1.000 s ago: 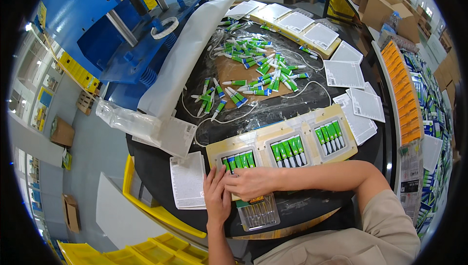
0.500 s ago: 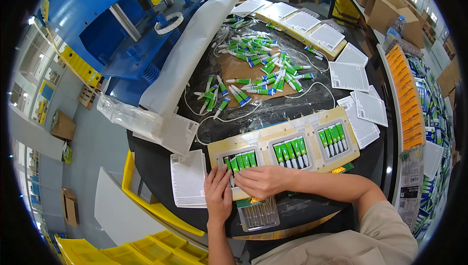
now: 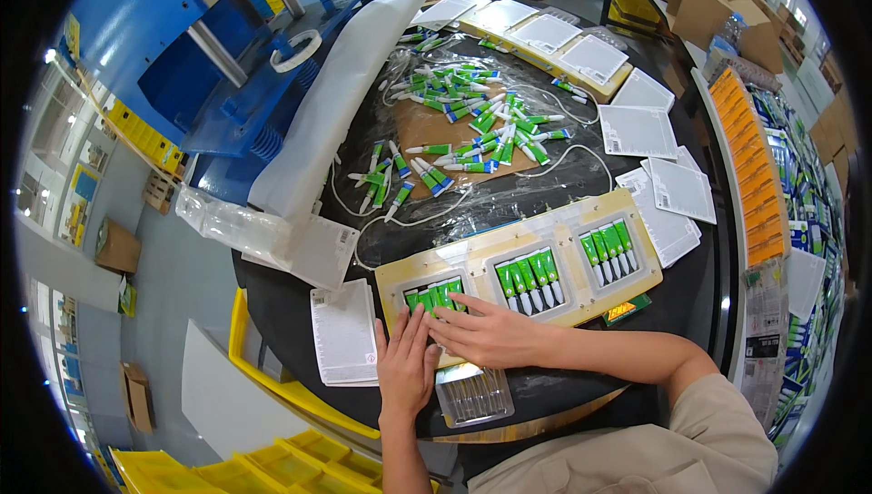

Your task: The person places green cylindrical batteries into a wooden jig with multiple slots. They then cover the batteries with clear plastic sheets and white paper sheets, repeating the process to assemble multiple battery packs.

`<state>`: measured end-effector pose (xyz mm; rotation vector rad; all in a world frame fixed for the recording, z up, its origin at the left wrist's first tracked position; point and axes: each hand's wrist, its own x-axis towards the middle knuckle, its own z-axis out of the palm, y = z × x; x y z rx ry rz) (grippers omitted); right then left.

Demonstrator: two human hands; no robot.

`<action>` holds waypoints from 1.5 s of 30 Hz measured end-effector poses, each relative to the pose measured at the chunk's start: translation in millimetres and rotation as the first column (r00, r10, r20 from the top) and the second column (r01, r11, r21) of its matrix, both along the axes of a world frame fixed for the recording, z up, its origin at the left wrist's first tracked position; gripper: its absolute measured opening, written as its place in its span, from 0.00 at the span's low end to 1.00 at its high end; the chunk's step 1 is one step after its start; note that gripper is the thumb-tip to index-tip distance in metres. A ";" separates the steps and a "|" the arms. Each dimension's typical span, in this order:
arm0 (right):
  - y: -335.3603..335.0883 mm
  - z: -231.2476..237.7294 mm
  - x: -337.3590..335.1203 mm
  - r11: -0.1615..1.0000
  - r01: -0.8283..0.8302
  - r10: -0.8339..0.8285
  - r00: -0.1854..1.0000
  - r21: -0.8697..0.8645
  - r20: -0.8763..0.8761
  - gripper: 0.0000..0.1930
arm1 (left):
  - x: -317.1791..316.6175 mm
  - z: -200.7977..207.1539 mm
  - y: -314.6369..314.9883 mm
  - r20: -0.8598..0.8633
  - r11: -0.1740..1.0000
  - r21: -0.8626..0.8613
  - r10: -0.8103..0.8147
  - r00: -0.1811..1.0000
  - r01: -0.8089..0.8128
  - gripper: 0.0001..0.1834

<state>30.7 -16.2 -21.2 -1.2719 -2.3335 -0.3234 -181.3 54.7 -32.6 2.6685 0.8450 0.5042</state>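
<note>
A long pale-yellow fixture [image 3: 574, 310] lies before me with three windows, each holding a row of small green tubes with white caps. Over the lower part of the left window, my left hand [image 3: 406, 367] rests with its fingers stretched out on the tubes [image 3: 439, 297]. From the right, my right hand [image 3: 486, 335] reaches across the same tubes, its fingers extended and its fingertips near the left hand. The caps there are mostly hidden under my hands. In full view are the middle tubes [image 3: 527, 276] and the right tubes [image 3: 607, 247].
Loose tubes [image 3: 490, 131] lie heaped on brown cardboard beyond the fixture. White printed cards [image 3: 345, 335] lie around the round black table. A clear plastic blister pack [image 3: 474, 396] sits at the near edge. A blue press [image 3: 263, 103] stands left, yellow crates [image 3: 272, 462] below, an orange rack [image 3: 749, 176] right.
My right hand's fingers have straightened and spread over the left row of tubes. My left hand stays beside them. The whole view has shifted slightly.
</note>
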 end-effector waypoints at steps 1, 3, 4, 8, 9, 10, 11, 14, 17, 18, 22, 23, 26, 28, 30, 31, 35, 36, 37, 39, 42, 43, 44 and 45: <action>0.6 -1.6 -0.9 1.000 0.008 -0.008 1.000 -0.005 0.020 0.18 | 0.1 -0.2 0.5 -0.022 1.000 0.024 -0.002 1.000 0.003 0.26; 1.2 -5.2 -4.4 0.999 0.044 -0.045 0.999 -0.033 -0.031 0.19 | -1.3 0.2 1.6 -0.064 0.997 0.073 0.006 0.998 -0.002 0.27; 0.8 -6.9 -5.5 0.997 0.057 -0.058 0.998 -0.049 -0.033 0.19 | -2.0 0.3 1.5 -0.066 0.998 0.067 0.009 0.998 -0.005 0.27; -3.2 -9.7 -7.8 0.995 0.065 -0.071 0.995 -0.073 -0.075 0.20 | -3.4 1.2 -1.8 -0.055 0.998 0.048 0.034 0.998 -0.031 0.27; -4.2 -9.7 -7.6 0.995 0.075 -0.079 0.996 -0.069 -0.050 0.21 | -3.1 1.5 -2.7 -0.059 0.998 0.051 0.044 0.997 -0.041 0.27; -4.9 -9.6 -6.8 0.995 0.084 -0.085 0.996 -0.054 -0.029 0.21 | -2.1 1.5 -3.8 -0.035 0.997 0.066 0.042 0.999 -0.039 0.27; -5.3 -9.4 -6.5 0.995 0.089 -0.089 0.996 -0.039 -0.008 0.21 | -1.3 1.5 -4.6 -0.018 0.995 0.085 0.048 0.999 -0.046 0.27; -4.9 -10.2 -3.7 0.988 0.145 -0.142 0.989 -0.050 0.049 0.22 | -1.3 2.5 -3.0 -0.065 0.994 0.113 0.014 0.998 -0.007 0.27; -4.2 -12.6 -1.2 0.987 0.149 -0.145 0.988 -0.065 0.058 0.22 | -3.1 3.0 0.1 -0.082 0.992 0.125 0.001 0.997 0.009 0.25; -4.1 -13.2 -0.8 0.987 0.146 -0.143 0.989 -0.068 0.047 0.22 | -3.9 3.2 0.4 -0.086 0.991 0.131 0.000 0.996 0.012 0.25; -3.0 -15.0 -0.9 0.988 0.133 -0.133 0.991 -0.081 0.011 0.21 | -3.8 1.9 -1.0 -0.042 0.995 0.099 0.031 0.999 -0.026 0.25; -2.2 -14.8 -1.0 0.987 0.134 -0.133 0.991 -0.089 0.012 0.21 | -3.2 1.6 -1.3 -0.042 0.995 0.097 0.033 0.999 -0.029 0.25; -0.1 -12.6 0.4 0.985 0.126 -0.128 0.992 -0.117 -0.005 0.21 | -2.4 2.2 -1.2 -0.046 0.995 0.096 0.022 0.999 -0.018 0.25; -0.7 -9.2 3.9 0.985 0.116 -0.123 0.991 -0.124 -0.045 0.22 | -2.7 4.0 0.6 -0.074 0.996 0.087 -0.006 0.997 0.012 0.27; -5.8 -4.3 8.1 0.979 0.143 -0.158 0.983 -0.145 -0.098 0.22 | -3.9 6.6 1.5 -0.075 0.998 0.059 -0.026 0.997 0.031 0.28; -9.6 -1.8 10.2 0.975 0.159 -0.178 0.976 -0.156 -0.122 0.22 | -4.1 7.5 1.5 -0.086 0.998 0.048 -0.026 0.996 0.030 0.29; -27.3 5.4 11.7 0.964 0.187 -0.218 0.964 -0.191 -0.153 0.21 | -4.2 8.1 -1.8 -0.055 1.000 -0.023 -0.014 0.998 0.012 0.30; -28.9 5.3 10.9 0.962 0.152 -0.187 0.972 -0.225 -0.145 0.24 | -4.0 7.7 -2.1 -0.072 1.000 -0.004 -0.028 0.997 0.028 0.30; -29.6 4.3 9.9 0.952 0.163 -0.197 0.974 -0.259 -0.113 0.25 | -3.8 7.3 -2.3 -0.101 0.999 0.014 -0.040 0.994 0.041 0.30; -27.3 0.6 7.1 0.942 0.177 -0.201 0.978 -0.285 -0.057 0.27 | -3.6 6.9 -1.5 -0.093 0.999 0.024 -0.043 0.995 0.045 0.30; -25.0 -3.6 5.2 0.939 0.177 -0.207 0.976 -0.295 -0.073 0.29 | -3.3 8.2 0.4 -0.099 0.998 0.025 -0.053 0.994 0.056 0.29; -26.9 -2.5 6.0 0.925 0.190 -0.216 0.975 -0.328 -0.045 0.29 | -3.8 9.7 0.6 -0.112 0.998 0.019 -0.065 0.992 0.067 0.29; -30.6 0.5 9.6 0.927 0.198 -0.224 0.973 -0.319 -0.048 0.27 | -3.5 11.2 1.6 -0.128 0.996 0.024 -0.082 0.988 0.085 0.28; -36.3 5.2 16.8 0.943 0.196 -0.231 0.967 -0.269 -0.105 0.26 | -3.1 12.6 2.6 -0.113 0.996 -0.019 -0.088 0.990 0.086 0.27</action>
